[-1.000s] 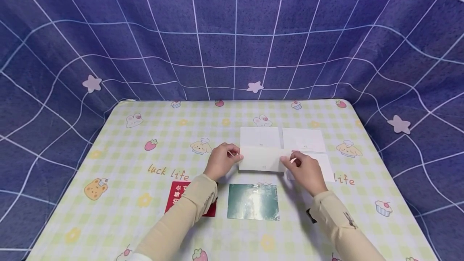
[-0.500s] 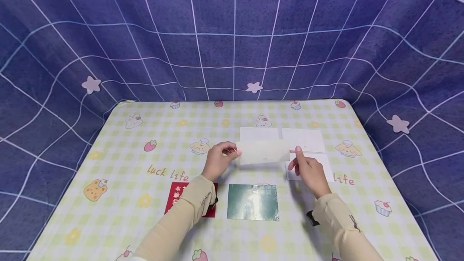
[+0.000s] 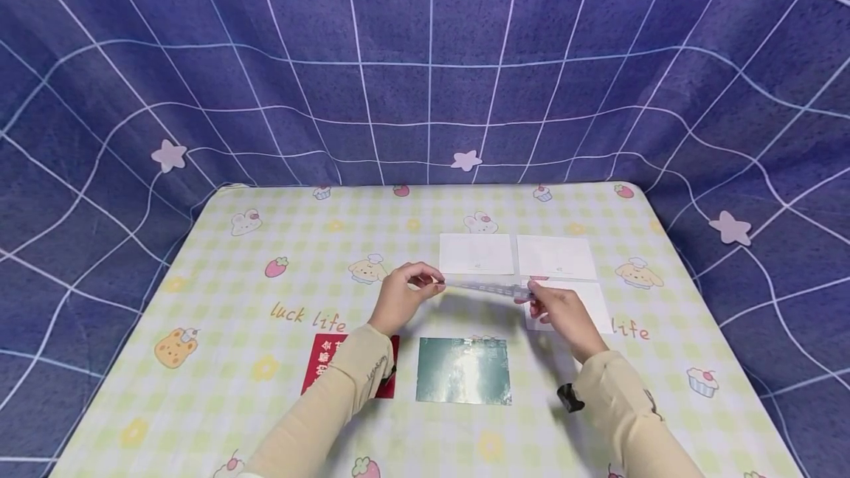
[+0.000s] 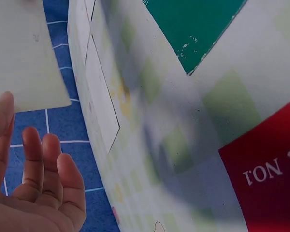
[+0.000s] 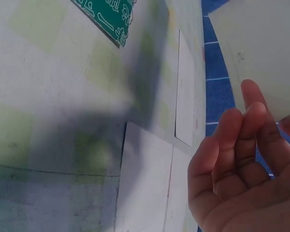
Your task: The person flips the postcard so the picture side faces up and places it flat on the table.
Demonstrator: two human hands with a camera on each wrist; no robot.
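Note:
A pale, blank-looking card (image 3: 485, 288) is held up over the table, seen almost edge-on from the head. My left hand (image 3: 405, 297) pinches its left end between thumb and index finger; in the left wrist view the other fingers (image 4: 53, 174) stand loosely apart from it. At the opposite end my right hand (image 3: 564, 316) pinches the same card (image 5: 266, 53), index finger along its face. Beyond it lie two white cards, one at the left (image 3: 477, 253) and one at the right (image 3: 556, 255). A third white card (image 3: 591, 305) is partly covered by my right hand.
Nearer me lie a glossy green card (image 3: 463, 371) and a red card (image 3: 319, 364) with white lettering, partly hidden under my left forearm. The checked tablecloth (image 3: 219, 301) covers the table, and a blue grid curtain (image 3: 398, 80) hangs around its back and sides.
The card has been lifted off the table and tipped from face-on to nearly edge-on. My right fingers spread briefly from its end, then closed on it again; the left kept its pinch.

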